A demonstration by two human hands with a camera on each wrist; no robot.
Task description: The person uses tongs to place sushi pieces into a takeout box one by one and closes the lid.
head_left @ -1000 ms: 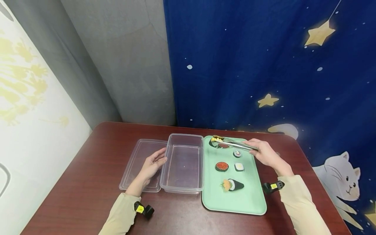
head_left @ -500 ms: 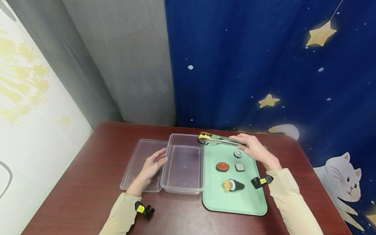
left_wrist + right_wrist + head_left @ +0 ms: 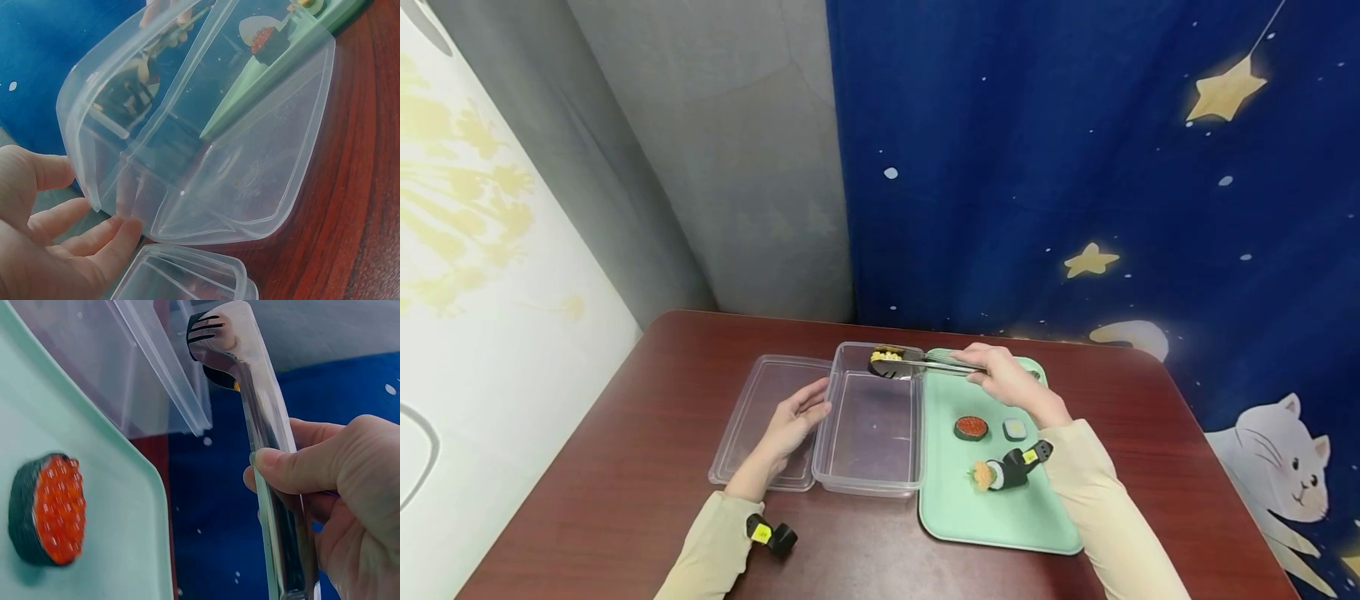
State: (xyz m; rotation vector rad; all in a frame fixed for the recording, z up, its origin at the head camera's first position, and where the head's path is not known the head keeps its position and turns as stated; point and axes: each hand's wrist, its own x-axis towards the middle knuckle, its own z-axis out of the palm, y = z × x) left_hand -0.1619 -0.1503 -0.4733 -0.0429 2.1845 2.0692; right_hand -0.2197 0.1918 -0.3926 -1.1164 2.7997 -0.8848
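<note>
My right hand [image 3: 1009, 382] grips metal tongs [image 3: 925, 363], which pinch a corn-topped sushi piece [image 3: 885, 358] over the far end of the clear plastic box [image 3: 871, 427]. In the right wrist view the thumb [image 3: 294, 469] presses the tongs [image 3: 262, 425], whose tips clamp the dark piece [image 3: 215, 375]. My left hand [image 3: 790, 425] rests with straight fingers against the box's left wall; in the left wrist view the fingers [image 3: 94, 234] touch the box [image 3: 206, 156]. On the green tray [image 3: 1000, 521] lie a red roe sushi [image 3: 972, 427], a small white piece [image 3: 1015, 428] and a cone roll [image 3: 992, 474].
The box's clear lid [image 3: 760, 417] lies flat to the left of the box on the dark red table [image 3: 625, 467]. A blue curtain with stars [image 3: 1075, 167] hangs behind. My right sleeve [image 3: 1097, 500] crosses the tray's right side.
My right hand has carried the tongs and the corn sushi leftward, from the tray's far end to above the box's far end. The left hand has stayed put.
</note>
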